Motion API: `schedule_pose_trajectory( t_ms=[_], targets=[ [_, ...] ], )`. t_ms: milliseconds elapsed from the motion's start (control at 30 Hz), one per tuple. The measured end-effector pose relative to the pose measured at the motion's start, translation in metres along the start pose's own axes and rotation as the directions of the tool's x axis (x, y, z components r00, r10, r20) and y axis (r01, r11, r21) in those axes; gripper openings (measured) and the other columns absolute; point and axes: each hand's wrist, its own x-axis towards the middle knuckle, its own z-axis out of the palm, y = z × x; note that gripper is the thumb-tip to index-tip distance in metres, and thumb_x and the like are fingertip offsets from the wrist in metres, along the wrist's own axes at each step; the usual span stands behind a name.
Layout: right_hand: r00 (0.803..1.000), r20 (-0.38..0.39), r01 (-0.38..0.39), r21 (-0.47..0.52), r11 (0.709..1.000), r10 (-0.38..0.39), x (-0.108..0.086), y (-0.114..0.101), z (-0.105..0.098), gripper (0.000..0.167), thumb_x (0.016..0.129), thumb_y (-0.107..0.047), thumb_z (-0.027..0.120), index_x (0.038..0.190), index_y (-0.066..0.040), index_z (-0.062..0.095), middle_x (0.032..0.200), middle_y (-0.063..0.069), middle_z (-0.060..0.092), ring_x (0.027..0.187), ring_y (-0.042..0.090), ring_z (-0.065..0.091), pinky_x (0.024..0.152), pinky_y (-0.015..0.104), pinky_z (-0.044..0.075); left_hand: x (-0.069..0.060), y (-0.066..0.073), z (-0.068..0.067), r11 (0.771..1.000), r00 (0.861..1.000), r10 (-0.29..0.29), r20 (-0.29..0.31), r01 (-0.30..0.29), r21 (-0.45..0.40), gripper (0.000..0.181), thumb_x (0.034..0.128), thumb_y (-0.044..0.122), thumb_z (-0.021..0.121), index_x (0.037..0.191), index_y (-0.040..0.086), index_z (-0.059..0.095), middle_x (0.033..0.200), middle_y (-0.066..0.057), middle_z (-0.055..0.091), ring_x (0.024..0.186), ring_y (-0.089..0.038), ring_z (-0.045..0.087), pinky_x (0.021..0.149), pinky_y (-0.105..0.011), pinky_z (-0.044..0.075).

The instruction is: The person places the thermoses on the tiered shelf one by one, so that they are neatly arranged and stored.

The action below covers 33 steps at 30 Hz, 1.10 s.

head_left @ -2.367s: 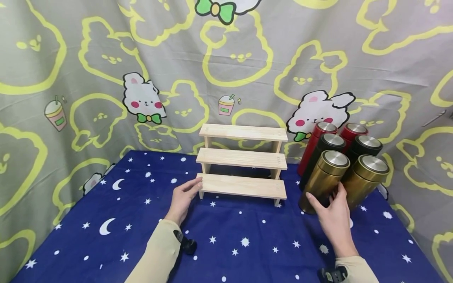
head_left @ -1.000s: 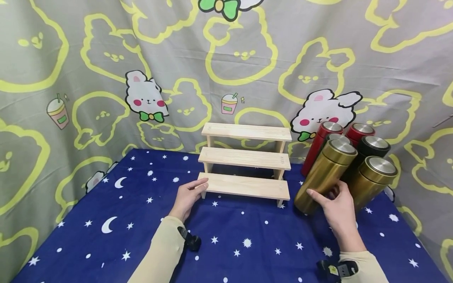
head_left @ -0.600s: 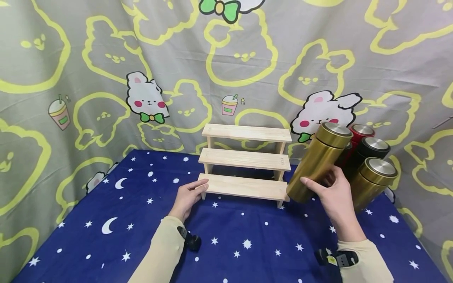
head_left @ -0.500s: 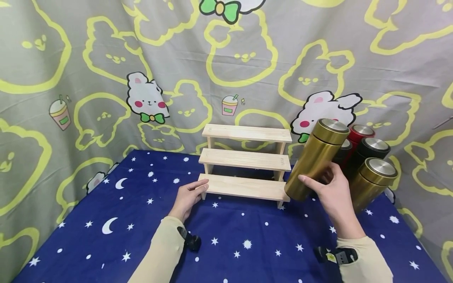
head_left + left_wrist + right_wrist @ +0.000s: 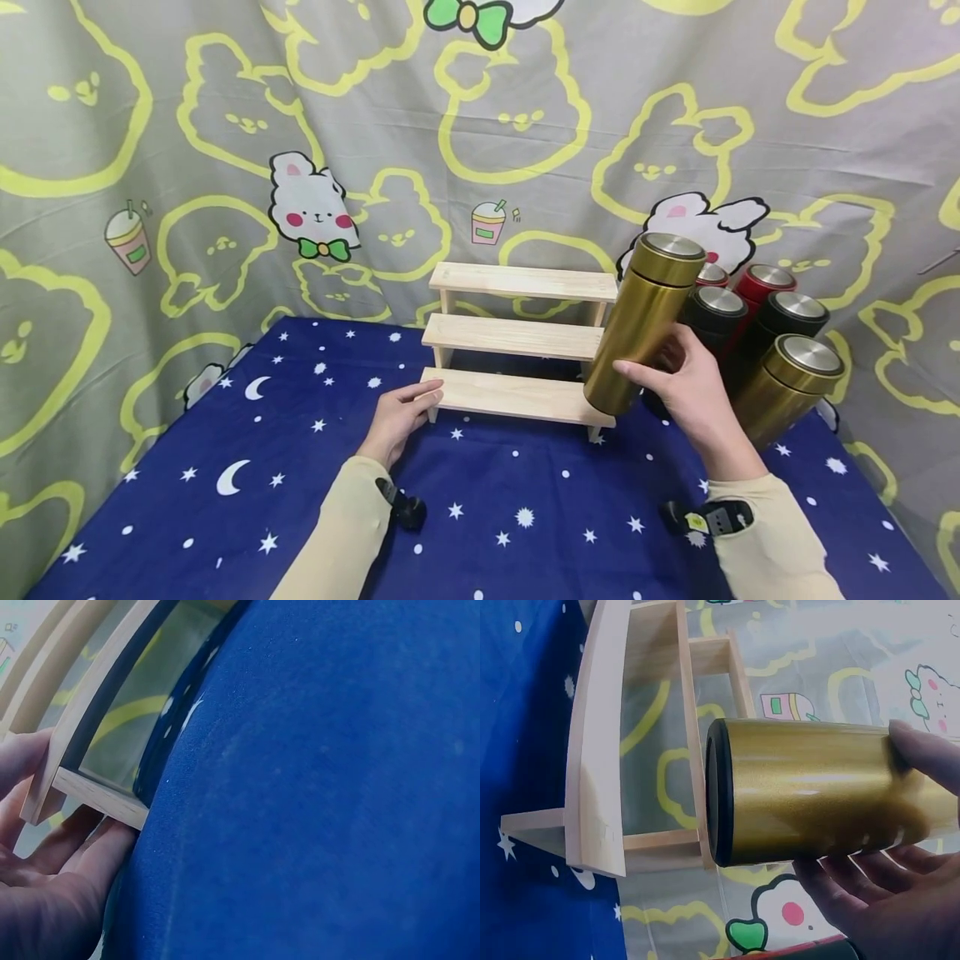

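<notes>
A gold flask (image 5: 641, 325) with a silver-topped lid hangs tilted at the right end of a three-step wooden rack (image 5: 517, 396). My right hand (image 5: 693, 396) grips it round the middle, thumb on the near side. In the right wrist view the flask's dark base (image 5: 720, 791) points toward the rack, and fingers (image 5: 922, 877) wrap its body. My left hand (image 5: 397, 421) holds the left end of the rack's lowest step. The left wrist view shows the thumb on the board's upper side and the other fingers (image 5: 97, 847) beside its end support (image 5: 101, 796).
Right of the held flask stand a second gold flask (image 5: 787, 387), two black flasks (image 5: 791, 321) and two red flasks (image 5: 757, 287), close together. A blue star-patterned cloth (image 5: 465, 533) covers the table. Behind hangs a grey curtain (image 5: 390, 108) with yellow outlines.
My right hand has lifted the gold flask from the front of the group and carried it up and left to the rack's right end. The left hand stays at the rack.
</notes>
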Motion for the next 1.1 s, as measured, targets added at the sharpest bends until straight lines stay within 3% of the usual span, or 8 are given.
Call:
schedule_pose_trajectory(
  t_ms=[533,833,1100],
  targets=[
    [0.999,0.008,0.045,0.01,0.999,-0.045,0.015,-0.017,0.019,0.069,0.085,-0.02,0.08,0.141,-0.005,0.043,0.131,0.012,0.056,0.113,0.025,0.056,0.092,0.026,0.048,0.001,0.0,0.001,1.0,1.0,-0.008,0.008,0.009,-0.029,0.032,0.087,0.009,0.076,0.118,-0.001,0.071,0.134,-0.022,0.055,0.116,-0.029,0.057,0.097,-0.044,0.047],
    [0.998,0.053,0.042,0.038,0.998,-0.044,0.027,-0.021,0.027,0.069,0.083,-0.023,0.082,0.14,-0.005,0.047,0.129,0.012,0.055,0.115,0.028,0.055,0.102,0.047,0.044,0.001,0.003,-0.001,1.0,1.0,-0.023,-0.001,0.023,-0.013,0.031,0.0866,0.009,0.076,0.116,0.003,0.073,0.135,-0.018,0.055,0.116,-0.027,0.058,0.096,-0.041,0.048],
    [0.998,0.051,0.043,0.1,0.994,-0.049,0.043,-0.026,0.039,0.073,0.081,-0.018,0.084,0.139,-0.002,0.043,0.132,0.013,0.054,0.117,0.027,0.055,0.1,0.045,0.044,0.001,0.002,-0.002,0.999,1.0,-0.026,0.004,0.026,-0.018,0.031,0.0864,0.01,0.076,0.117,0.003,0.072,0.135,-0.018,0.056,0.116,-0.027,0.058,0.095,-0.041,0.048]
  ],
)
